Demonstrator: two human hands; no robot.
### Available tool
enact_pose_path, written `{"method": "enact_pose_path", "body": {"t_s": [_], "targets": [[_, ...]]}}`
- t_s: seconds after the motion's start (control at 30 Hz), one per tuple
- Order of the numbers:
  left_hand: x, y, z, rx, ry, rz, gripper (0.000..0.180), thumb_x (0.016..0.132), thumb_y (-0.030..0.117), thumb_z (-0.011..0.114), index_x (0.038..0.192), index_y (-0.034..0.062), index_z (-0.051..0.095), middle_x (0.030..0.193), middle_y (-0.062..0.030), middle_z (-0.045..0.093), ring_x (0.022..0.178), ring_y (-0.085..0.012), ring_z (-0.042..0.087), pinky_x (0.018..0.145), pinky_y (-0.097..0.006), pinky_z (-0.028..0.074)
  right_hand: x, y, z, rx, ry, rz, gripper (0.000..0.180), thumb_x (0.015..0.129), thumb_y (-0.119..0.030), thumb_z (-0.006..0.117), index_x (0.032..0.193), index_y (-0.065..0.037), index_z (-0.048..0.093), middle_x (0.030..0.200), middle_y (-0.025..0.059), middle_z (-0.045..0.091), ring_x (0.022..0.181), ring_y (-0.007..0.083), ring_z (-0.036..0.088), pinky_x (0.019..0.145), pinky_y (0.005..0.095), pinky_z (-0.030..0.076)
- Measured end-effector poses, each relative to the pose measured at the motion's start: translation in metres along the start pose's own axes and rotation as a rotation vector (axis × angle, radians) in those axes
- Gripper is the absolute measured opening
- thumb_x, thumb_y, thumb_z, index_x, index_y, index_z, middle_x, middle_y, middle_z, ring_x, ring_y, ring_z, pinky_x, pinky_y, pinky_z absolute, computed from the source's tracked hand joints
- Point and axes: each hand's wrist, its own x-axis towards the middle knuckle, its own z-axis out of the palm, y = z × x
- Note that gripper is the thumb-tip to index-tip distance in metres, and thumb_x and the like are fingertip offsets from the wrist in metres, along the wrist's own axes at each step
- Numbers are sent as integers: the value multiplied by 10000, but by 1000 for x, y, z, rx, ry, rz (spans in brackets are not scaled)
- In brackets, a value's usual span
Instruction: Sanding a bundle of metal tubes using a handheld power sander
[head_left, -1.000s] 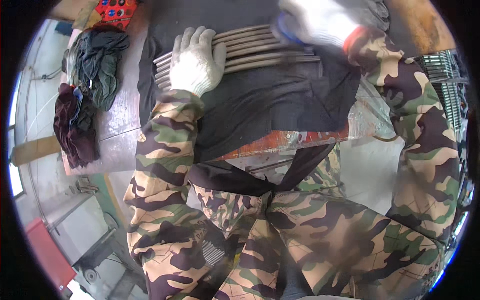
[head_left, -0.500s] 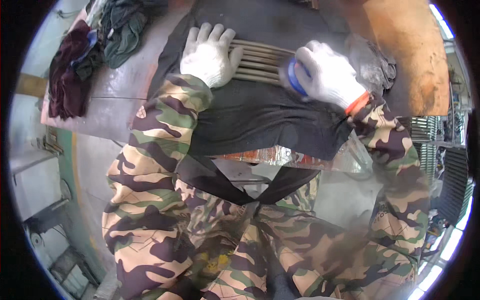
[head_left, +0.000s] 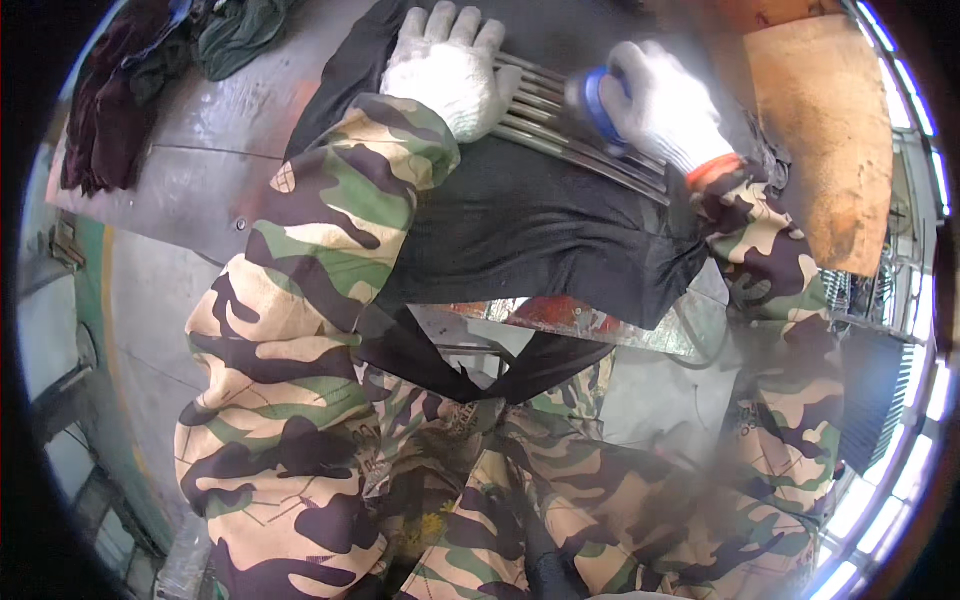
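Several slim metal rods (head_left: 585, 153) lie side by side on a black cloth (head_left: 530, 220) that covers the work table. My left hand (head_left: 445, 72), in a white knit glove, rests flat over the rods' left ends with its fingers stretched out. My gloved right hand (head_left: 665, 105), with an orange cuff, grips a round blue-rimmed tool (head_left: 602, 105) above the right part of the rods. Blur and my fingers hide the tool's underside, so I cannot tell its exact kind or whether it touches the rods.
Dark maroon cloth (head_left: 105, 130) and a dark green cloth (head_left: 240, 40) lie on the metal tabletop (head_left: 210, 180) at the far left. A stained brown board (head_left: 825, 140) stands on the right, beside a crumpled dark cloth (head_left: 775, 160). Racks of metal parts (head_left: 850, 295) show farther right.
The view has shifted, and more of the rods' right ends show. My right hand has moved the blue-rimmed tool relative to the rods. My left hand stays on their left ends.
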Motion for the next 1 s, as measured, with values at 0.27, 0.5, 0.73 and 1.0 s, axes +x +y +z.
{"method": "enact_pose_path", "body": {"t_s": [0.27, 0.5, 0.73, 1.0], "targets": [[8, -5, -2, -176, 22, -82, 542, 916, 371, 682, 1293, -20, 699, 1374, -268, 666, 1365, -469, 564, 1219, -579, 364, -12, -26, 0, 39, 39, -47, 223, 950, -281, 651, 1080, -103, 681, 1008, 186, 669, 936, 405, 697, 822, 536, 585], [3, -8, 6, -173, 85, -86, 551, 922, 382, 673, 1293, -24, 701, 1369, -271, 670, 1360, -470, 568, 1209, -579, 373, -15, -36, -4, 66, 49, -80, 207, 936, -280, 675, 1070, -122, 685, 1004, 163, 664, 922, 393, 701, 811, 520, 589], [15, -10, 7, -183, 111, -85, 528, 924, 387, 663, 1255, -21, 715, 1308, -259, 694, 1335, -459, 582, 1175, -580, 398, 21, -15, 5, -26, 41, 36, 229, 963, -308, 643, 1083, -118, 688, 990, 180, 676, 928, 420, 702, 829, 533, 585], [18, -6, 0, -180, 14, -104, 539, 937, 377, 652, 1288, -29, 704, 1348, -263, 681, 1364, -451, 563, 1203, -569, 363, 23, -17, 0, 2, 15, 28, 234, 946, -297, 657, 1084, -112, 693, 1038, 199, 690, 969, 428, 707, 837, 530, 582]]}}
